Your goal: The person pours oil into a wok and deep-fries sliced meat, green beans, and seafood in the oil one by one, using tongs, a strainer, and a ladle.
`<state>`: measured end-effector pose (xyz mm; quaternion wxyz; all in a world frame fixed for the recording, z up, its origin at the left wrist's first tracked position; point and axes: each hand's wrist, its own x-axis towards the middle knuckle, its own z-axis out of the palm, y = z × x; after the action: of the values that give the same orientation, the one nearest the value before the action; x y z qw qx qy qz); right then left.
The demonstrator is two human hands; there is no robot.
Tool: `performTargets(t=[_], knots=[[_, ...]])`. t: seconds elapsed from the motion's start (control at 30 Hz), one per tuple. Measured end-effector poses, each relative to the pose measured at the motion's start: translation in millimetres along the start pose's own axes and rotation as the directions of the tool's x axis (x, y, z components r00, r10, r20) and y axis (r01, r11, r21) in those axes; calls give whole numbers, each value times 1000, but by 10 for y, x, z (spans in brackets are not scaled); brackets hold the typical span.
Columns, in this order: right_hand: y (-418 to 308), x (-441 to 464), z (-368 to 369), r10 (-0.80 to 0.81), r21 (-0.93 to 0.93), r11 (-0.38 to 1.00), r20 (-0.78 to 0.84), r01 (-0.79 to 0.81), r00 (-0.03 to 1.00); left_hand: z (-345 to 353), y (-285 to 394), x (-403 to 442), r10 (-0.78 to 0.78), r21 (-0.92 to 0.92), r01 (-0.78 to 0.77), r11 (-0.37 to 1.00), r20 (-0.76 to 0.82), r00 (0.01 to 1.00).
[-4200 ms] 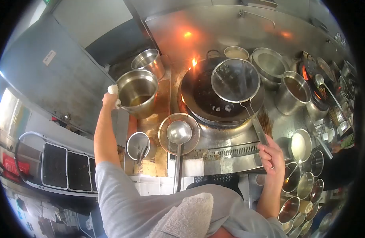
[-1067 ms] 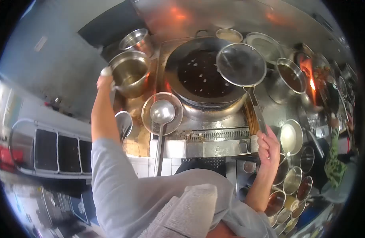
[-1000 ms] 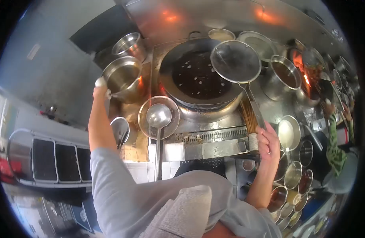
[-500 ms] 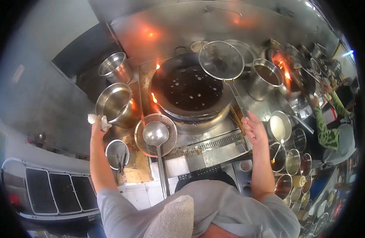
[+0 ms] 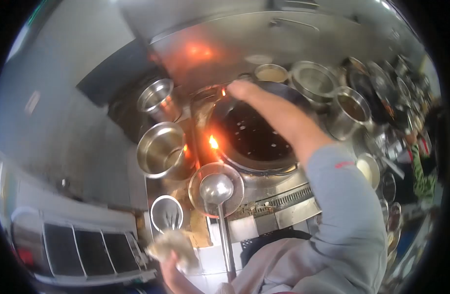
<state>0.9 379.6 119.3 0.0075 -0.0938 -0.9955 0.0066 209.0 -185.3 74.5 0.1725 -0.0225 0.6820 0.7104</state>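
Observation:
My right hand (image 5: 241, 89) is at the far left rim of the large black wok (image 5: 249, 130), near its far handle; motion blur hides its fingers. My right forearm crosses over the wok, which holds dark liquid with pale bits. My left hand (image 5: 169, 262) grips a pale cloth (image 5: 175, 245) below the small steel pot of utensils (image 5: 166, 214). The steel pot (image 5: 161, 150) with some liquid stands left of the wok. Between them a ladle (image 5: 216, 188) rests on a round strainer (image 5: 193, 188). The long-handled strainer is out of view.
Flames (image 5: 213, 142) show at the wok's left edge. An empty-looking steel pot (image 5: 159, 100) stands behind left. Right of the wok are a pot of brown liquid (image 5: 351, 110) and a large bowl (image 5: 314, 81). At far right, a co-worker's green patterned sleeve (image 5: 422, 176) shows.
My left hand has left the steel pot's rim and moved down toward me with a cloth. My right hand, earlier on the long-handled strainer, has reached across to the wok's far left side.

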Motion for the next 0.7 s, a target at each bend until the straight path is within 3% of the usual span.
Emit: performTargets(t=[0.03,0.13,0.17,0.23,0.33,0.4,0.47,0.53,0.6,0.63,0.67,0.7], knots=[[30,109,111,-40,67,997,-106,47,994,128,-157,-171,-60,-393,69,917,34,998],[184,-164,-92,103,210,976,-249,-50,963,341,-414,-147,-186,-512,263,818,196,963],[227,-373,-421,162,191,970,-45,-151,986,396,-477,-100,-219,-512,326,795,259,941],[518,-686,-521,194,265,953,-162,-146,968,524,-583,15,-272,-488,439,754,376,886],[568,-1946,-960,151,239,966,-235,-94,960,733,-665,152,-320,-408,581,704,548,773],[816,-2539,-705,98,278,960,-253,-25,962,1029,-584,193,-342,-292,608,738,616,710],[841,-3271,-464,152,162,980,-269,-111,951,1502,-439,181,-389,-136,585,800,624,677],[598,-3851,-390,309,147,946,-136,-289,941,1943,-424,227,-439,-97,610,786,608,662],[618,-4127,41,301,113,952,-156,-286,941,2339,-397,271,-398,-159,669,726,696,597],[543,-4207,136,352,116,934,-119,-339,928,2526,-372,294,-402,-165,654,738,672,622],[461,-4252,174,394,117,916,-93,-383,914,2634,-371,363,-377,-152,721,677,769,516],[394,-4270,190,434,111,898,-70,-425,898,2761,-347,409,-324,-165,704,691,800,505]])
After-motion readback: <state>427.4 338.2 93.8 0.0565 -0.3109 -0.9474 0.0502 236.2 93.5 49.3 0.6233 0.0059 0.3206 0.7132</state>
